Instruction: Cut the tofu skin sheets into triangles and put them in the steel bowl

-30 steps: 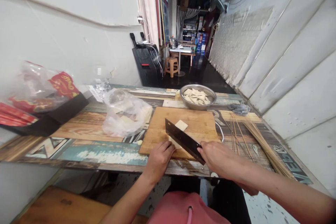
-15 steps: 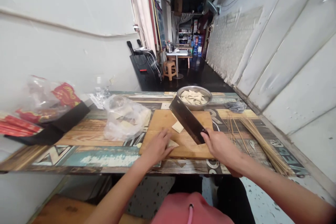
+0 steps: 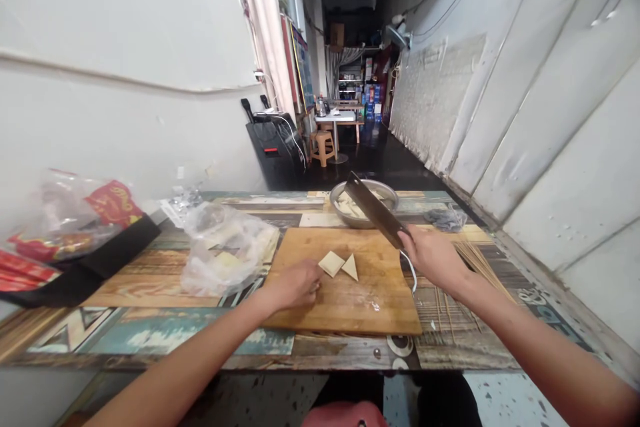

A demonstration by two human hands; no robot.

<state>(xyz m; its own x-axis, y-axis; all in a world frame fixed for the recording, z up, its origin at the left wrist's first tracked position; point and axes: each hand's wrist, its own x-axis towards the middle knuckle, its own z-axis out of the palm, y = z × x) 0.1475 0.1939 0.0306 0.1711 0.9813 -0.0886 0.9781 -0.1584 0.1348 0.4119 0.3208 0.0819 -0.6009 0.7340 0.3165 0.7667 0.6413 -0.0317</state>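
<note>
My right hand [image 3: 434, 255] grips the handle of a cleaver [image 3: 376, 208]. Its dark blade is lifted off the wooden cutting board [image 3: 345, 313] and partly covers the metal bowl [image 3: 391, 204] of pale cut pieces behind. On the board lie a pale square slice, apparently tofu [image 3: 331, 263], and a triangular piece [image 3: 351, 267] close to its right corner. My left hand [image 3: 295, 285] is curled at the square slice's left corner, fingertips closed against it; the thumb is mostly hidden.
Left of the board sits a clear plastic bag [image 3: 225, 253] with more pale slices. Thin wooden skewers [image 3: 483, 265] and a crumpled grey cloth [image 3: 447, 218] lie at right. A black tray [image 3: 107, 250] with red packets stands far left.
The cleaver has risen away from the board. My left hand has shifted from the piece near the front to the square slice's left corner. The triangle now shows beside the square. The view has tilted up.
</note>
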